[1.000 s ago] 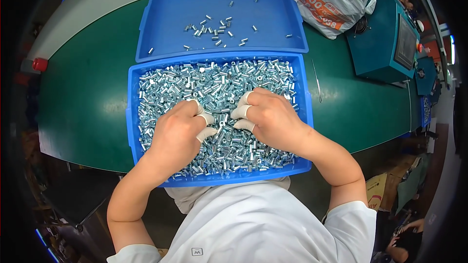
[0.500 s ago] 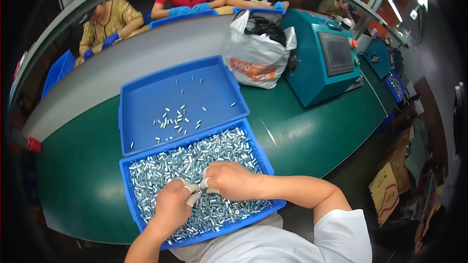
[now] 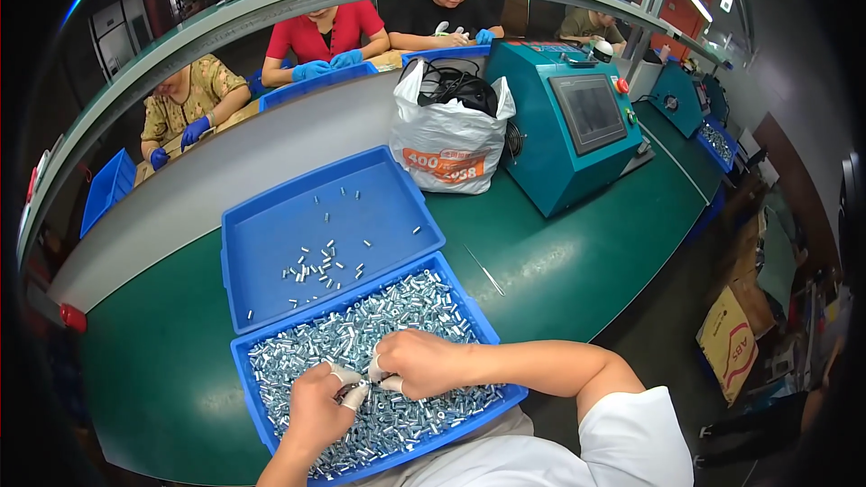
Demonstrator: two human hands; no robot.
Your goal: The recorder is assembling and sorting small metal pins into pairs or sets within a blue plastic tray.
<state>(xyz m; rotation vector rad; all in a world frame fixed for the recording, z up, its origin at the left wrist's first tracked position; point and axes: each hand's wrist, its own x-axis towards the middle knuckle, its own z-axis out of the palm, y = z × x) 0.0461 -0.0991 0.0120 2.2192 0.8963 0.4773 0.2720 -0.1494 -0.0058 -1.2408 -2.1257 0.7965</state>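
Sleeves: small silvery hollow metal sleeves [image 3: 298, 352], heaped all through the full blue bin [image 3: 469, 311], with plenty right under the fingertips.
Left hand: the left hand [image 3: 316, 410] is over the middle-left of the bin, thumb and finger drawn in close, white finger cots [image 3: 354, 396] on. Bits of metal show at the tips, but honestly can't tell if that grip has a sleeve.
Right hand: the right hand [image 3: 419, 363] is just beside it over the bin's middle, fingers curled down. Can't tell whether its grip has anything either.
Handling: I'd guess each sleeve is light, stiff, kinda slick and rolly, not fragile. I'd pinch one across the barrel, thumb against index tip.
Around the bin: shallow blue tray [image 3: 379, 203] right behind it with some strays inside; thin metal rod [image 3: 485, 271] on the green desk [image 3: 541, 280] to its right; white plastic bag [image 3: 451, 144] and teal machine [image 3: 532, 117] farther back right.
Versus a second ago: hands were farther apart, now fingertips nearly meet. View's tipped up too, so co-workers beyond the bin show.
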